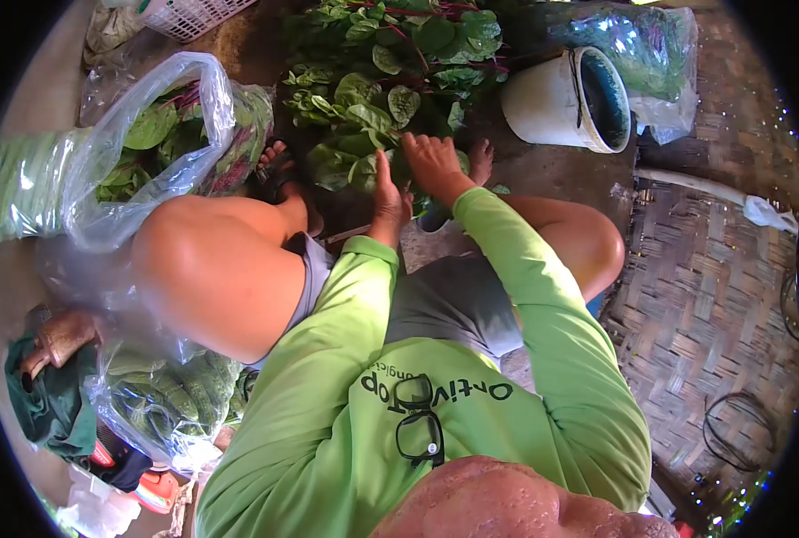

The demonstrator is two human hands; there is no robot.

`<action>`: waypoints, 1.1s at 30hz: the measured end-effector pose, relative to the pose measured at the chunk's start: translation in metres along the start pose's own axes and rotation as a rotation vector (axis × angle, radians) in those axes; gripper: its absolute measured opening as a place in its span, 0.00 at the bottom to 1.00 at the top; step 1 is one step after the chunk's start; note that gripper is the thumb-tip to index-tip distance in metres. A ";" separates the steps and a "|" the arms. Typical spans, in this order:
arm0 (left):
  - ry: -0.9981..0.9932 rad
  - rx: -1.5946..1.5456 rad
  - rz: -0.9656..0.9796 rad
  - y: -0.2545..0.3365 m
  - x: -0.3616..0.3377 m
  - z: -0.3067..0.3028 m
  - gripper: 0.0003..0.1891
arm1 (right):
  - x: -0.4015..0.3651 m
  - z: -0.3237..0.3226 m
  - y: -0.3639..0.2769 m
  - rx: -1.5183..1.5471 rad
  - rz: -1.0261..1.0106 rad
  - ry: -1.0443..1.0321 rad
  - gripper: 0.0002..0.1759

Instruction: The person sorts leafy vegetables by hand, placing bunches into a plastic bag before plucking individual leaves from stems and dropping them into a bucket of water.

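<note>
The woven mat (704, 296) covers the floor on our right, from the near edge up to the far side. Far from us, in the middle, lies the heap of leafy greens (373, 99), broad green leaves on reddish stems, spread between our bare feet. On the left a clear plastic bag (148, 134) stands open with more of the same leaves in it, touching our left knee. A second plastic bag of green vegetables (166, 394) lies near us on the left, under that leg. To the right of the heap a white bucket (552, 103) lies tipped on its side, its mouth facing right.

Both our hands are at the near edge of the heap. Our left hand (389, 202) stands on edge with the thumb up, and its fingers reach into the leaves. Our right hand (435, 166) lies palm down just beside it, its fingers bent down among the leaves. The leaves hide the fingertips of both, so we cannot tell whether they grip a stem. A pair of black glasses (417, 421) hangs at the neck of our green shirt
</note>
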State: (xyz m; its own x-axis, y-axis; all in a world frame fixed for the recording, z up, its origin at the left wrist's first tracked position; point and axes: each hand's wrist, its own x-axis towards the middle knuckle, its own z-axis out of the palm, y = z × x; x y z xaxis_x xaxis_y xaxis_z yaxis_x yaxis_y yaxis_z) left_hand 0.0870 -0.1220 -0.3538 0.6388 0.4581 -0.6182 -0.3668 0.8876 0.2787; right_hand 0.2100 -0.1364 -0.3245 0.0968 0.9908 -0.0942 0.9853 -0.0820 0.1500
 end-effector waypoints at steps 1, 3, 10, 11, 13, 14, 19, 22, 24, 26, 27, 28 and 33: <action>0.005 -0.005 -0.005 0.001 -0.002 0.005 0.49 | 0.002 -0.004 0.004 0.005 -0.011 0.003 0.16; -0.030 0.007 0.001 0.009 -0.022 0.040 0.49 | 0.014 -0.030 0.028 0.110 0.001 -0.092 0.18; -0.393 0.310 -0.008 0.022 -0.054 0.094 0.41 | 0.019 -0.156 0.123 0.206 -0.015 -0.193 0.33; -0.400 0.409 0.001 0.023 -0.062 0.097 0.39 | 0.012 -0.166 0.151 0.230 -0.068 -0.086 0.33; -0.414 0.553 0.039 0.028 -0.079 0.114 0.34 | 0.001 -0.218 0.181 0.404 0.059 -0.201 0.33; -0.437 0.607 0.044 0.029 -0.084 0.117 0.33 | -0.004 -0.264 0.187 0.560 0.247 -0.416 0.31; -0.506 1.023 0.206 0.050 -0.111 0.130 0.30 | -0.059 -0.314 0.286 0.851 0.495 -0.257 0.21; -0.528 1.409 0.377 0.106 -0.173 0.165 0.28 | -0.091 -0.324 0.348 0.891 0.587 -0.244 0.22; -0.586 1.600 0.606 0.134 -0.195 0.167 0.30 | -0.109 -0.325 0.380 0.827 0.657 -0.230 0.20; -0.575 1.821 0.602 0.167 -0.218 0.172 0.32 | -0.122 -0.313 0.418 0.732 0.673 -0.204 0.19; -0.557 1.941 0.584 0.184 -0.226 0.175 0.33 | -0.124 -0.304 0.447 0.571 0.678 -0.290 0.20; -0.561 2.035 0.569 0.200 -0.230 0.179 0.34 | -0.126 -0.297 0.460 0.350 0.678 -0.278 0.20; -0.503 2.357 0.492 0.248 -0.210 0.193 0.37 | -0.114 -0.252 0.471 -0.305 0.602 -0.259 0.18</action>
State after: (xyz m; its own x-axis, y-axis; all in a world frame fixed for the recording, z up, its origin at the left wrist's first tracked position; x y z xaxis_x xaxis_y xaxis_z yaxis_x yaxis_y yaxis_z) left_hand -0.0077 0.0114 -0.0125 0.9448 0.2172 -0.2451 0.3138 -0.8144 0.4881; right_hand 0.6278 -0.2612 0.0046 0.6776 0.7233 -0.1330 0.6712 -0.5343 0.5139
